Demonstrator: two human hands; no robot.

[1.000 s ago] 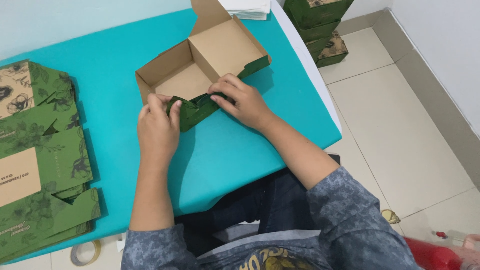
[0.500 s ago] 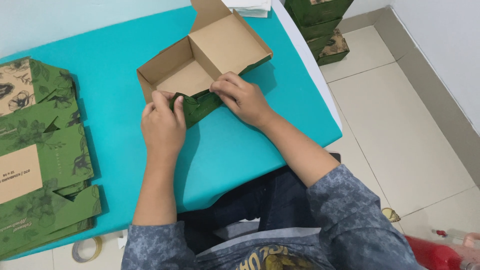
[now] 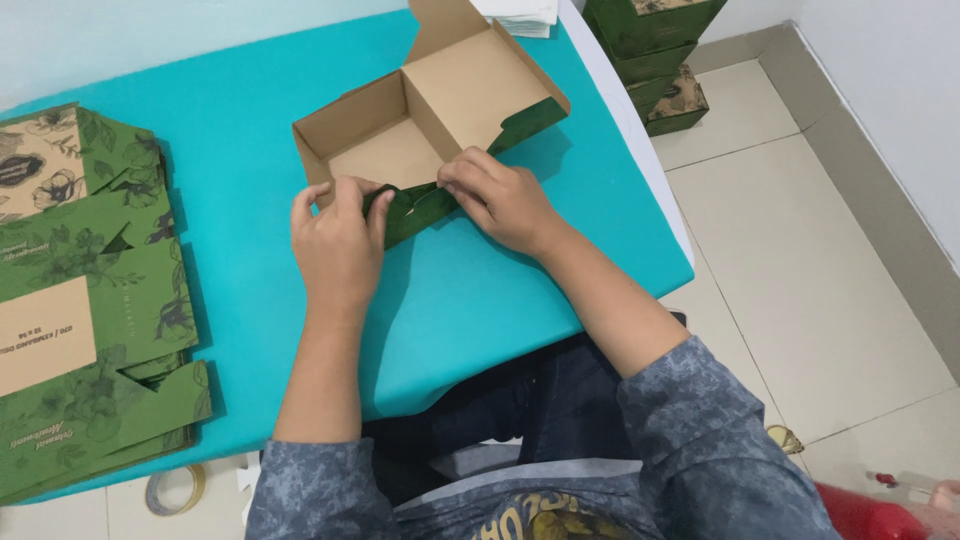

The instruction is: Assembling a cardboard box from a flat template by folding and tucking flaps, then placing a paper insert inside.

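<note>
Both your hands grip the near wall of the cardboard box [image 3: 430,130].
Your left hand [image 3: 338,240] and right hand [image 3: 500,198] pinch its green front flap [image 3: 415,208], mid-table [image 3: 230,140]; flat box blanks [image 3: 80,290] lie stacked along the left edge.

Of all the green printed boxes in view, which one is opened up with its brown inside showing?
The box under both hands on the teal table; the flat stack at left is unfolded, and the floor boxes are closed.
</note>
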